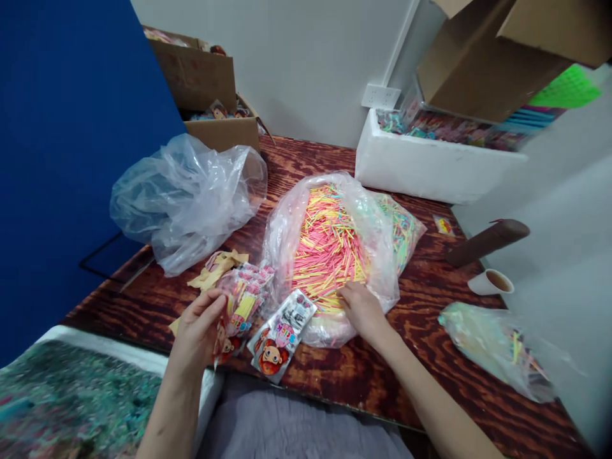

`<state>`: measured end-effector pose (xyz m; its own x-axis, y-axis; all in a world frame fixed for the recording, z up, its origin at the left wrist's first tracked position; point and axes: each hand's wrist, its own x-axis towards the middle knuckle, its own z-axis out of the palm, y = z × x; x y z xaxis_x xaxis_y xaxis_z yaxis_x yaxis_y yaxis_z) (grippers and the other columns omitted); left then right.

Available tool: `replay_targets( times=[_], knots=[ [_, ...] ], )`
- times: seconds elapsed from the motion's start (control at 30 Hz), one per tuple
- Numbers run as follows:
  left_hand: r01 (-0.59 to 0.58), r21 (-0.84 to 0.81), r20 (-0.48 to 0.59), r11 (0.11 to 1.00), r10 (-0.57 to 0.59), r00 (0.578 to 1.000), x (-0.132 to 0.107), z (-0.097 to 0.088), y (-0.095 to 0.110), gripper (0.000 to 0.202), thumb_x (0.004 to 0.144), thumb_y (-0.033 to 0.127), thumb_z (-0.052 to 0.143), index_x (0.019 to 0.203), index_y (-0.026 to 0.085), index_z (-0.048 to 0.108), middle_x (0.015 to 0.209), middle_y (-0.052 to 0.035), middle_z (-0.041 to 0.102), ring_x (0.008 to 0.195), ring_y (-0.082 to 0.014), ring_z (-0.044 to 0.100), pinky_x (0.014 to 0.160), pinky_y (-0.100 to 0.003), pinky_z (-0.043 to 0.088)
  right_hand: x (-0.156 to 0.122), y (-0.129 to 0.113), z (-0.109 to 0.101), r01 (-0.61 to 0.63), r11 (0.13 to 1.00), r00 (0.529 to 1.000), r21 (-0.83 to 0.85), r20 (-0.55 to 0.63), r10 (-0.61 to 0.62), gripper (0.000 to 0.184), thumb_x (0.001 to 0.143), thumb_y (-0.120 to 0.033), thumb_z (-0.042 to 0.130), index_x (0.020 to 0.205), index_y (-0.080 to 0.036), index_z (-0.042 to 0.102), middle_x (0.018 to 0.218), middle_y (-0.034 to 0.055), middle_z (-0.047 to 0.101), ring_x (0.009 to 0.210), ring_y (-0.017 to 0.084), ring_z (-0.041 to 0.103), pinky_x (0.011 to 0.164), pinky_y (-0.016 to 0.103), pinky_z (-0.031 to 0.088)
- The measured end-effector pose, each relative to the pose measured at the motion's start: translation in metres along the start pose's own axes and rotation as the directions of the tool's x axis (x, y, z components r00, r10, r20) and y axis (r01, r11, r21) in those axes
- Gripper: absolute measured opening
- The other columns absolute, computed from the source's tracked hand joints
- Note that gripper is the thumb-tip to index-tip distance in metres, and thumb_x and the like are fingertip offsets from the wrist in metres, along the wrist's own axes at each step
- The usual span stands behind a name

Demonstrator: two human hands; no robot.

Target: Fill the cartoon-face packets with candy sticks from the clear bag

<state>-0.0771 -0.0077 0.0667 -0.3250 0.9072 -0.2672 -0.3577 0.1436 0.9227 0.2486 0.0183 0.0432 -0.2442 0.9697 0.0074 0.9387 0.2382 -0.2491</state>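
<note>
Wood-grain table (358, 386); open clear plastic bag (283, 229) mid-table. Printed cartoon pouches (282, 335) lie flat at bag's 7 o'clock. Left hand (201, 320), 8 o'clock, pinches a clear printed packet (222, 341). Right hand (362, 310), 5 o'clock, fingers curled into thin pink-yellow sticks (327, 252) inside bag; can't tell if gripping any.

The sticks (327, 248) are mostly pink and yellow.

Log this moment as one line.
left hand: holding printed packet | right hand: touching coloured sticks | sticks: in open bag | silver packet: between hands
</note>
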Motion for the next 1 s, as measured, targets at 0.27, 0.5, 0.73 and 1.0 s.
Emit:
replay_targets(
  times=[0.27,0.5,0.73,1.0],
  knots=[
    [-0.421,0.776,0.090,0.470,0.578,0.811,0.038,0.003,-0.057,0.027,0.087,0.041,0.051,0.090,0.017,0.063,0.090,-0.0064,0.064,0.090,-0.0240,0.057,0.086,-0.036,0.043,0.002,-0.019,0.021,0.173,0.889,0.984,-0.424,0.048,-0.169,0.014,0.084,-0.008,0.053,0.088,-0.014,0.066,0.089,0.0146,0.063,0.086,0.028,0.052,0.070,0.038,0.036],
    [-0.399,0.895,0.159,0.198,0.694,0.702,0.044,0.010,-0.065,0.034,0.090,0.036,0.047,0.115,0.015,0.058,0.101,-0.0127,0.065,0.095,-0.0286,0.056,0.090,-0.040,0.040,-0.003,-0.013,0.031,0.154,0.889,0.986,-0.431,0.001,-0.170,0.014,0.088,-0.011,0.052,0.090,-0.014,0.065,0.089,0.0124,0.064,0.084,0.026,0.051,0.072,0.038,0.033],
    [-0.427,0.887,0.208,0.179,0.669,0.713,0.026,0.014,-0.049,0.039,0.090,0.035,0.050,0.124,0.014,0.054,0.121,-0.0168,0.059,0.114,-0.0319,0.049,0.100,-0.046,0.033,-0.006,-0.005,0.017,0.203,0.900,0.977,-0.386,0.025,-0.210,0.013,0.091,-0.016,0.052,0.091,-0.016,0.065,0.091,0.0099,0.065,0.086,0.026,0.052,0.074,0.037,0.030],
    [-0.554,0.824,0.366,0.123,0.630,0.684,-0.001,0.034,-0.055,0.026,0.090,0.028,0.051,0.114,0.018,0.059,0.121,-0.0124,0.057,0.118,-0.0290,0.049,0.104,-0.046,0.034,0.001,0.010,0.016,0.207,0.951,0.977,-0.229,-0.001,-0.213,0.016,0.094,-0.013,0.046,0.090,-0.017,0.061,0.085,0.0067,0.068,0.082,0.021,0.058,0.075,0.032,0.032]
  ],
)
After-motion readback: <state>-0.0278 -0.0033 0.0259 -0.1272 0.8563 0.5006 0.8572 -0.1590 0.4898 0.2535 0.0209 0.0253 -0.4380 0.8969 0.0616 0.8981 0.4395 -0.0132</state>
